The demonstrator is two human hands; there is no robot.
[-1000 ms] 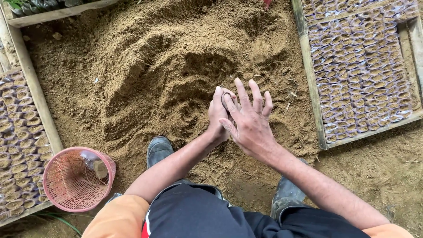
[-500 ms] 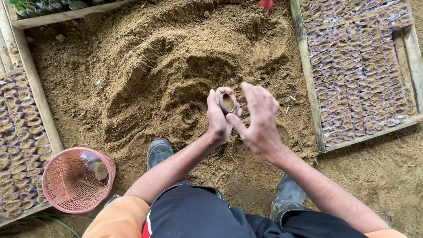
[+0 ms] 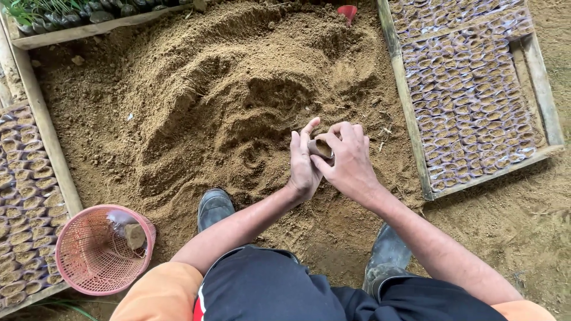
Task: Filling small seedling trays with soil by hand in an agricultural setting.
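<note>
Small soil-filled bag (image 3: 322, 147) sits mid-frame, pinched between both hands. Left hand (image 3: 303, 166) wraps it from the left; right hand (image 3: 351, 160) clamps over from the right, fingers (image 3: 342, 132) curled on top. Long axis roughly horizontal, tilted. Soil heap (image 3: 226, 101) beyond, toward top of frame.

The soil heap (image 3: 238, 107) under me is dry, crumbly and matt. The little bag (image 3: 322, 147) I'm holding looks like thin, shiny clear plastic. The basket (image 3: 98, 252) is pink plastic mesh, the frames (image 3: 410, 119) are rough weathered wood, and my boots (image 3: 214, 208) are dull rubber.
</note>
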